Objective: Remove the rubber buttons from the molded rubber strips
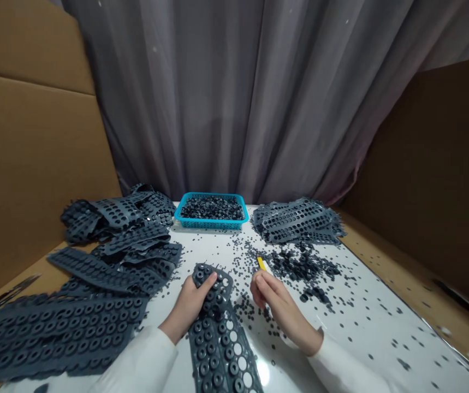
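**Left hand** (195,308): closed around the far end of 1 dark rubber sheet (220,355), which has rows of rings and some punched-out holes.
**Right hand** (271,308): fingers curled together, nothing visible in them, just beside 1 yellow strip (261,263).
**Under both:** 1 white table top (365,333), strewn with loose black rings (300,265).
**Left side:** 1 heap of rubber sheets (54,338).
**Far edge:** 1 stack of punched sheets (295,221), 1 blue basket (201,224) full of rings, 1 grey curtain (238,98).
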A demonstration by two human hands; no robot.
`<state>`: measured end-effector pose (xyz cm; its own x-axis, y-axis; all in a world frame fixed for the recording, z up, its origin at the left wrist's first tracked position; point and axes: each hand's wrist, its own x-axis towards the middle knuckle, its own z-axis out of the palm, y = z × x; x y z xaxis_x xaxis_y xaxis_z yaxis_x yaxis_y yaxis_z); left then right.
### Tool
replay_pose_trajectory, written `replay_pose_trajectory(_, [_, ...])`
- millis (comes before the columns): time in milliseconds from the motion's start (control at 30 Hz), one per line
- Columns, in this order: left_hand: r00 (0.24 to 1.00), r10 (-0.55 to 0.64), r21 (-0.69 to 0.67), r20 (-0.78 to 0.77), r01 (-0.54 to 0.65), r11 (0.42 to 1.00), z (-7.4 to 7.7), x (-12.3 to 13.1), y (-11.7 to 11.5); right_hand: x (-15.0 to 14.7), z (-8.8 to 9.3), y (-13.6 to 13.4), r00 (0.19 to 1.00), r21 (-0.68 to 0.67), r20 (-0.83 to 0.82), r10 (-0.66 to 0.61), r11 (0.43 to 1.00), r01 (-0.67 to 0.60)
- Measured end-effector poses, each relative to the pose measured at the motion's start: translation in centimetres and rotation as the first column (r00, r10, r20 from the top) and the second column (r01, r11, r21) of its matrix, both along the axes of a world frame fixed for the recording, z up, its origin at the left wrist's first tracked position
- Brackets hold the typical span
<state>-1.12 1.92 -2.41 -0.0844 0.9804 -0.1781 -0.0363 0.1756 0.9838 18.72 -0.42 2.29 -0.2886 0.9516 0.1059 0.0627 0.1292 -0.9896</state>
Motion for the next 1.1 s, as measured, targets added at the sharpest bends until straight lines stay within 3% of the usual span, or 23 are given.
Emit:
replay_pose_trajectory(67, [0.999,0.004,-0.016,0.043,-0.003,1.0,0.2,0.0,0.0,-0.8,-0.1,0.8,0.978,-0.18,-0.201,0.047,0.98,-0.084])
replay_pose_trajectory(167, [0.992,-0.032,-0.009,0.125,0.033,0.999,0.6,0.1,-0.2,-2.3,-0.5,1.9,0.903,-0.387,-0.426,0.056,0.891,-0.238])
replay_pose_trajectory(233, [0.987,-0.057,0.015,0.15,0.055,0.998,1.0,0.2,-0.4,-3.3,-0.8,2.5,0.873,-0.439,-0.487,0.03,0.855,-0.275])
replay_pose_trajectory(300, [0.987,-0.064,0.04,0.144,0.059,0.997,1.4,0.2,-0.7,-4.2,-1.1,2.8,0.871,-0.444,-0.491,-0.02,0.866,-0.23])
replay_pose_trajectory(400, [0.992,-0.098,0.079,0.082,0.092,0.993,1.6,0.3,-1.2,-4.7,-1.5,2.5,0.906,-0.392,-0.417,-0.075,0.914,-0.105])
replay_pose_trajectory(467, [0.993,-0.11,0.099,-0.03,0.113,0.989,1.6,0.3,-1.6,-4.6,-1.5,1.9,0.958,-0.288,-0.279,-0.069,0.958,-0.014])
replay_pose_trajectory(567, [0.973,-0.108,0.156,-0.206,0.141,0.978,1.5,0.3,-2.1,-4.0,-1.0,1.0,0.993,0.067,0.093,-0.076,0.995,0.07])
replay_pose_trajectory(667, [0.966,-0.103,0.235,-0.238,0.161,0.959,1.7,0.3,-2.5,-3.6,-0.4,0.6,0.921,0.316,0.371,-0.122,0.949,-0.001])
replay_pose_trajectory(833, [0.986,-0.104,0.252,-0.132,0.135,0.958,2.1,0.3,-2.6,-3.3,-0.3,0.8,0.905,0.263,0.425,0.023,0.953,-0.148])
replay_pose_trajectory(1100, [0.949,-0.3,0.188,-0.095,0.313,0.931,3.4,0.3,-2.8,-2.5,-0.7,1.6,0.877,0.173,0.408,0.254,0.922,-0.347])
